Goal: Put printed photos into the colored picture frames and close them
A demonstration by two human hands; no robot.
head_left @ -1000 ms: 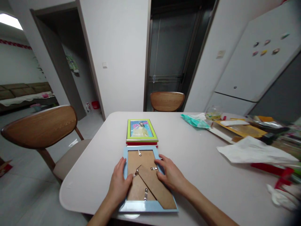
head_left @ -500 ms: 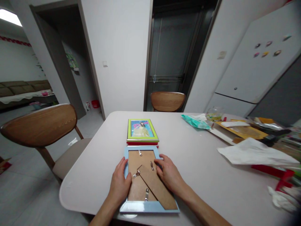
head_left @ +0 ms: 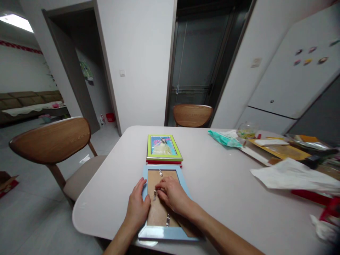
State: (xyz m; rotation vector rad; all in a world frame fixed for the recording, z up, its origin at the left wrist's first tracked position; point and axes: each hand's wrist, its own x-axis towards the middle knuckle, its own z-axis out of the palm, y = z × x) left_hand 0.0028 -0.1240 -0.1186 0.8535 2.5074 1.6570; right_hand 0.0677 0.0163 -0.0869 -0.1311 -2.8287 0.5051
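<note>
A light-blue picture frame (head_left: 156, 232) lies face down on the table, its brown backing board (head_left: 154, 216) facing up. My left hand (head_left: 138, 205) holds the frame's left side, thumb on the inner edge and fingers along the rim. Over the board, my right hand (head_left: 172, 194) has its fingers pinched together at a small metal clip (head_left: 155, 195) on the left side. Other metal clips show at the top (head_left: 160, 173) and bottom (head_left: 168, 219) of the board. My right hand and forearm cover much of the stand leg and the right-hand clip.
Beyond the blue frame lies a green picture frame (head_left: 177, 152) with a picture of a figure in a dress, stacked on a red one (head_left: 164, 163). A teal packet (head_left: 225, 140), white paper (head_left: 289, 175) and envelopes (head_left: 281, 150) fill the right side. Wooden chairs (head_left: 53, 140) stand around the table.
My right hand has moved left from the frame's right side to the left clip. That clip, slanted before, now points along the frame's length. The left hand stays on the frame.
</note>
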